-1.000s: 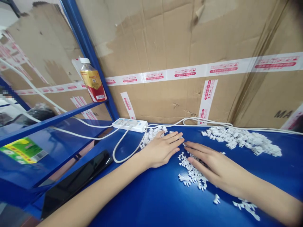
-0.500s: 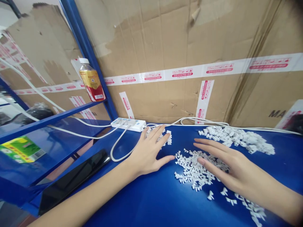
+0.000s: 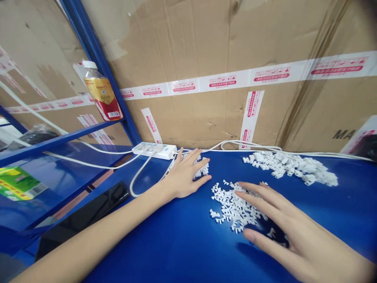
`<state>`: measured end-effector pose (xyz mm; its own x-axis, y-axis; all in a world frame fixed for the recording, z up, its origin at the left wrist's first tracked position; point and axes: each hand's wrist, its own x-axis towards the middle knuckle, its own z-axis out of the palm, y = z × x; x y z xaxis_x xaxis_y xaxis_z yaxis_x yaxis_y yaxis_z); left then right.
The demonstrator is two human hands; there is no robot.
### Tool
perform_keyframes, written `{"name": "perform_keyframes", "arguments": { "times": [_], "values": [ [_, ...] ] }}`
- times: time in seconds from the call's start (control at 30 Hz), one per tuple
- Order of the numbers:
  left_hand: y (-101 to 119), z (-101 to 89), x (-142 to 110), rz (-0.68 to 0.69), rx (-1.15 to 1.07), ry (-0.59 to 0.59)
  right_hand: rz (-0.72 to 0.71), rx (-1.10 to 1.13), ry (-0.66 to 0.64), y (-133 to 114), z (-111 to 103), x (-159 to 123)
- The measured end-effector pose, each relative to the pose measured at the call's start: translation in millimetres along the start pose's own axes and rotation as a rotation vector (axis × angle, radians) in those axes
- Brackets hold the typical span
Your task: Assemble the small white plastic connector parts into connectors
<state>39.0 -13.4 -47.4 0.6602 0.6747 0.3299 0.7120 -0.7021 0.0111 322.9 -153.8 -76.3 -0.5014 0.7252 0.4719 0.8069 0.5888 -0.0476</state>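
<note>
- Nearest, over the right part of the blue smooth-topped table point(image 3: 182, 243), the right hand point(image 3: 294, 228) reaches in palm down, its fingers loosely spread and the thumb held apart. It pinches nothing that shows. A shadow on the table below the thumb suggests that the thumb is raised; whether the other fingertips touch anything, I cannot tell.
- Toward the left edge of the table lies a long, glossy black flat slab point(image 3: 85, 218), partly behind the left forearm; it sits there probably to be clear of the hands.
- Partly beneath the right hand, around the table's middle, is a loose scatter of small white forked plastic pieces point(image 3: 232, 208). The hand's arch above it looks suited to gathering or guarding loose bits.
- Farther back, the left hand point(image 3: 185, 177) lies palm down with fingers fanned over a heap of small white plastic pieces point(image 3: 204, 169), seemingly to keep them together; how firmly it presses cannot be told.
- Toward the far right corner, a separate pile of white block-shaped plastic pieces point(image 3: 294, 167) sits well apart from the scatter, likely so the two kinds stay unmixed.
- By the back edge, a white plastic power strip point(image 3: 163, 150) rests just beyond the left hand, before brown cardboard point(image 3: 206, 43).
</note>
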Motion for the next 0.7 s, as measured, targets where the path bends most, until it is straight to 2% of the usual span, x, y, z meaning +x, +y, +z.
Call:
{"name": "perform_keyframes", "arguments": {
  "times": [0.1, 0.17, 0.33, 0.43, 0.5, 0.7],
  "values": [
    [0, 3.8, 4, -0.003, -0.013, 0.092, 0.024, 0.053, 0.012, -1, -4, 6],
    [8, 0.8, 0, 0.019, -0.037, 0.170, 0.047, 0.109, 0.059, 7, -11, 10],
    [56, -19.8, -36, 0.194, -0.214, 0.300, 0.128, 0.103, 0.245, 55, -28, 11],
    [82, -26.6, -55, 0.234, -0.353, 0.242, 0.179, 0.057, 0.262, 87, -28, 6],
    [88, -26.9, -59, 0.231, -0.414, 0.180, 0.191, 0.041, 0.237, 101, -23, 2],
    [65, -25.5, -54, 0.327, -0.448, -0.016, 0.160, 0.008, 0.149, 108, -9, -1]
  ]
}}
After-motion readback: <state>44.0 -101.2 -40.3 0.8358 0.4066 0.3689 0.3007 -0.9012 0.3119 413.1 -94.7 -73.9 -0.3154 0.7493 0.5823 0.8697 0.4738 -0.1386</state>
